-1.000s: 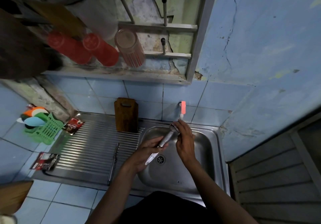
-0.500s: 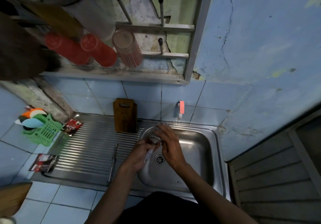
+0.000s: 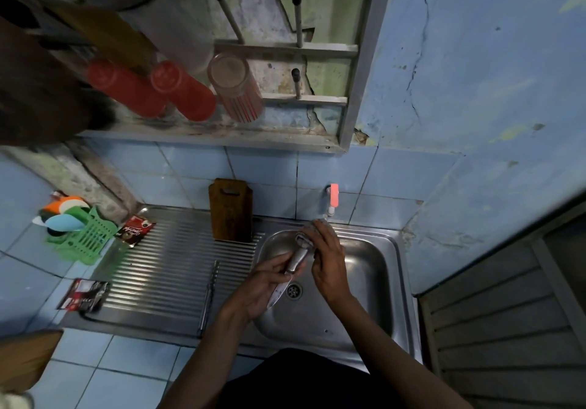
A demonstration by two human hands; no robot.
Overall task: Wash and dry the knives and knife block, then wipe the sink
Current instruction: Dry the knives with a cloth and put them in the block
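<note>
A knife (image 3: 293, 269) is held over the sink (image 3: 364, 281), its handle pointing to 1 o'clock and its blade to 7 o'clock, above the drain (image 3: 294, 290). The blade end is grasped by the left hand (image 3: 263, 285), fingers curled under it. The handle end is wrapped in a grey cloth or scourer (image 3: 304, 239), which is pinched against the handle by the right hand (image 3: 326, 265); which of the two it is cannot be told. Whether water runs from the tap (image 3: 333, 199) at 12 o'clock of the basin cannot be told either.

The task is judged to be at an early or middle stage: one knife is being scrubbed or wiped. A second long metal piece (image 3: 209, 294), probably another knife, is laid on the ribbed drainboard (image 3: 165, 269) at 9 o'clock of the basin; whether it has been washed cannot be seen. The block (image 3: 233, 215) is stood upright against the tiles at 11 o'clock, apparently untouched. The block, the drying and the wiping of the sink are taken to be left.

Room for movement is fair. The basin is open below the hands, and the drainboard is bare between the metal piece and the two sachets (image 3: 136, 229) at its far left edge. Care would be called for at the blade edge, which is close to the left palm, and at the tap just beyond the right fingers. The wall is close at 3 o'clock.
</note>
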